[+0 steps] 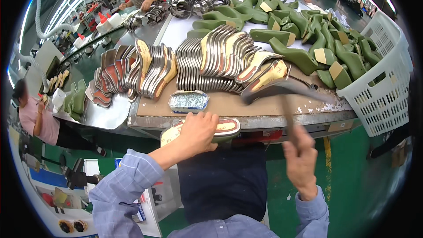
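My left hand (pixel 198 133) is closed round a green shoe last (pixel 224 138), held at the front edge of the table. On the last's upward face lies a pale yellow insole (pixel 228 126) with a reddish-brown border. My right hand (pixel 302 161) grips the handle of a hammer (pixel 287 111), raised to the right of the last. Motion blurs the hammer's dark head, which appears over the table edge, apart from the last. Just beyond my left hand sits a small foil-like packet (pixel 188 101) of tiny pieces I cannot make out.
Rows of stacked insoles (pixel 191 61) line the table (pixel 246 121). Behind and right lie heaped green lasts (pixel 348 59), beside a white plastic basket (pixel 379 101). Dark metallic curved pieces (pixel 191 3) sit at the back. Other people work at the far side and left.
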The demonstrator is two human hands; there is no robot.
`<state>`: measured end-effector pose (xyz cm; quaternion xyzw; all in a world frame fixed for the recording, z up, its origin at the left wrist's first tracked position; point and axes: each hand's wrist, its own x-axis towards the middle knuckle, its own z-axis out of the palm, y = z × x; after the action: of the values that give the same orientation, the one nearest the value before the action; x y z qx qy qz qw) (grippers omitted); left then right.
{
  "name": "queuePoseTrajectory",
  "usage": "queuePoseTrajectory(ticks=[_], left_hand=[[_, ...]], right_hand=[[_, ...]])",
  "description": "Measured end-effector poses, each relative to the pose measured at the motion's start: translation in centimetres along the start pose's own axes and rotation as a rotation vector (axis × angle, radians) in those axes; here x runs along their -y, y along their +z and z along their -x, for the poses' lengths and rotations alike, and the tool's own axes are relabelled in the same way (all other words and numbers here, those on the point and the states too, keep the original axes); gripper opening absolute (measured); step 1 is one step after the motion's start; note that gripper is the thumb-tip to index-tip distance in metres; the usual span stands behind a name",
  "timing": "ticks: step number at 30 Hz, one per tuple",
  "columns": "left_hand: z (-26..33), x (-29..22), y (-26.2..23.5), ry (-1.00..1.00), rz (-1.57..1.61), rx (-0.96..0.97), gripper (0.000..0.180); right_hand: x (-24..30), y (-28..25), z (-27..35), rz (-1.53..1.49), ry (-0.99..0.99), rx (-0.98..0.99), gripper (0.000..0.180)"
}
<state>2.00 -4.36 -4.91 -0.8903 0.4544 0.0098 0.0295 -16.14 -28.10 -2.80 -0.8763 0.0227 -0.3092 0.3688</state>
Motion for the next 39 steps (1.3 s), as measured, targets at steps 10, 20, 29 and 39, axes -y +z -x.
queuePoseTrajectory(ticks=[10, 20, 29, 39], left_hand=[[0.1, -0.2, 0.1, 0.000, 0.021, -0.023, 0.064], [0.1, 0.1, 0.0, 0.018, 0.022, -0.025, 0.064], [0.3, 0.3, 0.4, -0.001, 0.038, -0.040, 0.063], [2.3, 7.0, -7.1, -0.307, 0.660, -0.249, 0.097]], right_hand=[[-0.5, 2.3, 1.7, 0.008, -0.050, 0.187, 0.049], [-1.2, 1.9, 1.5, -0.044, -0.027, 0.061, 0.049], [-4.8, -1.9, 0.8, 0.600, -0.054, 0.160, 0.041], [-18.5, -3.0, 2.2, 0.807, 0.052, 0.155, 0.045]])
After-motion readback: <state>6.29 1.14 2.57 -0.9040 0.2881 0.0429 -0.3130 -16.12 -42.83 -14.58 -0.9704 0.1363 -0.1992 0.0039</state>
